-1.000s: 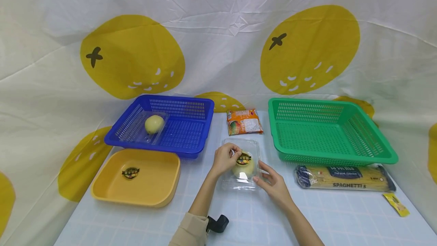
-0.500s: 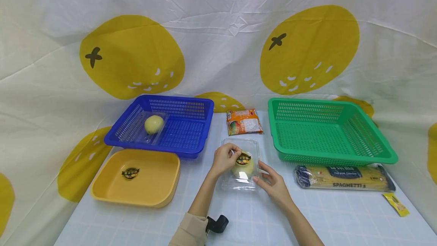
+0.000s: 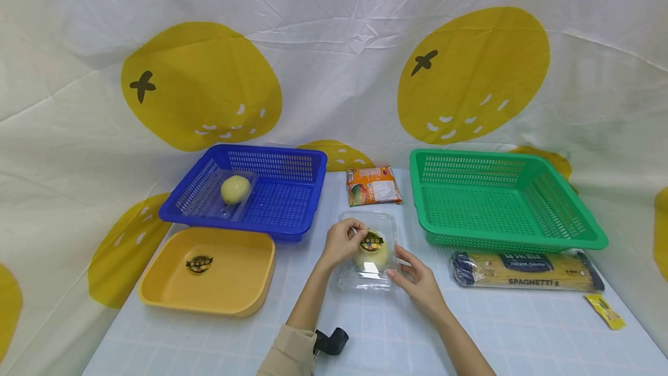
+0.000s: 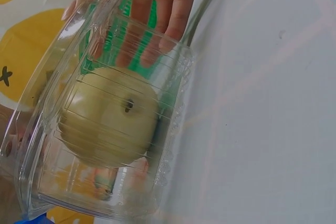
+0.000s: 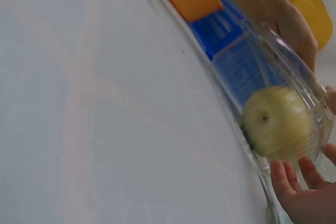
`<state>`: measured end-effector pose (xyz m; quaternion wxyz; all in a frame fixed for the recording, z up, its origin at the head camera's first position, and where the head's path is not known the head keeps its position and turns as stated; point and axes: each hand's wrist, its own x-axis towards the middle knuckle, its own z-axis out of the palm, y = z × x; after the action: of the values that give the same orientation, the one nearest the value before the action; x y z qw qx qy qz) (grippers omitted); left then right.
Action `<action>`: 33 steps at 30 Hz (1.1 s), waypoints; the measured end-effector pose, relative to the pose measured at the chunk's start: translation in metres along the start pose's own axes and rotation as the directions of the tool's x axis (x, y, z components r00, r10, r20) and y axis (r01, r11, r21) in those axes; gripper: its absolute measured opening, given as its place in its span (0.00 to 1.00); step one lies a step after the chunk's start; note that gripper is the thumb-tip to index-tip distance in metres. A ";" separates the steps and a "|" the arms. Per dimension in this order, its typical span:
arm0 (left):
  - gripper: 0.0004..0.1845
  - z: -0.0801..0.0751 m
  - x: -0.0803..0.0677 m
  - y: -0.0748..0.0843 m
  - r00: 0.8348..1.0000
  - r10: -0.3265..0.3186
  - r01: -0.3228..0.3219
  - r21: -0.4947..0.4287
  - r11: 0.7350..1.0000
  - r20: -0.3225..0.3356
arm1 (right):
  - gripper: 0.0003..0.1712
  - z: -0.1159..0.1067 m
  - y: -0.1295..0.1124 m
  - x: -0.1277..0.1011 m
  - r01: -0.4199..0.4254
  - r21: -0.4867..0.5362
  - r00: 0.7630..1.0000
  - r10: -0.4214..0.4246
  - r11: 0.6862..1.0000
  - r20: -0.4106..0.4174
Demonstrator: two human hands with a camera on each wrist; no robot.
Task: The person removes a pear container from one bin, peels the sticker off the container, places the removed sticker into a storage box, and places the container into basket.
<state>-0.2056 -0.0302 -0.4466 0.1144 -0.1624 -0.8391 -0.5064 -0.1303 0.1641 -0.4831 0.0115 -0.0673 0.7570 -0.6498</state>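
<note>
A clear plastic clamshell box (image 3: 380, 220) with its lid down stands on the table, holding a round pale yellow-green fruit (image 4: 110, 116). On the lid above the fruit lies a black and gold sticker (image 3: 373, 242). My left hand (image 3: 342, 241) pinches the sticker's left edge between thumb and forefinger. Along the box's right side rests my right hand (image 3: 420, 286), its fingers fairly straight against the wall. The left wrist view shows those fingers (image 4: 152, 51) through the clear plastic. Part of the sticker is hidden under the left fingertips.
A blue basket (image 3: 297, 228) with another boxed fruit (image 3: 235, 190) stands back left. Before it is a yellow tub (image 3: 235, 300) with a sticker (image 3: 199, 264). An orange packet (image 3: 373, 185) lies behind; right are a green basket (image 3: 511, 242), spaghetti (image 3: 527, 271) and a yellow sachet (image 3: 605, 311).
The left hand has shifted very slightly at the sticker's edge. The right hand and the box stay in place.
</note>
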 end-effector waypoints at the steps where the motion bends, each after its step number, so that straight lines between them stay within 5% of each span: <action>1: 0.02 0.000 0.000 0.000 1.000 0.002 -0.002 -0.001 1.000 -0.003 | 0.36 0.000 0.000 0.000 -0.001 0.000 1.000 0.001 1.000 -0.001; 33: 0.02 0.000 0.000 -0.002 1.000 -0.029 0.029 -0.032 0.999 0.003 | 0.36 0.001 0.001 -0.001 -0.017 -0.003 1.000 0.017 1.000 -0.011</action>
<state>-0.2060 -0.0306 -0.4484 0.1035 -0.1527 -0.8332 -0.5212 -0.1298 0.1636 -0.4842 0.0126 -0.0575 0.7587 -0.6487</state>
